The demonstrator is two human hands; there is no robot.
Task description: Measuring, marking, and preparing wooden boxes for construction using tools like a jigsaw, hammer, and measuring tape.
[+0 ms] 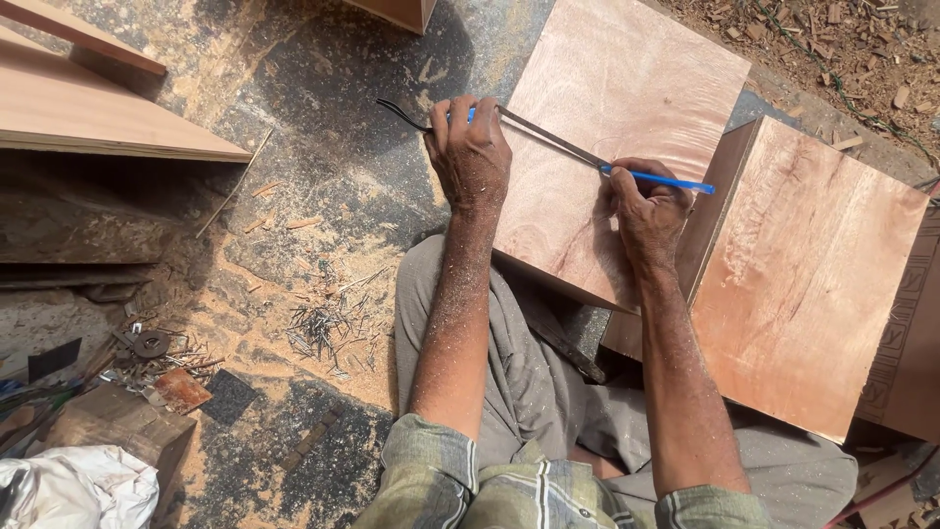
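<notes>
A plywood board (617, 88) lies tilted on my lap and the floor. Across it runs a thin dark metal strip (548, 137), laid as a straight edge. My left hand (470, 152) presses down on the strip's left end at the board's edge. My right hand (648, 211) grips a blue pen (666, 180) with its tip against the strip near the board's right side. Both forearms are dusted with sawdust.
A second plywood box panel (813, 274) stands to the right. More boards (98, 108) lie at upper left. A pile of small nails (323, 328) and sawdust cover the dark floor. Tools and scraps (147, 358) sit at lower left beside white cloth (78, 485).
</notes>
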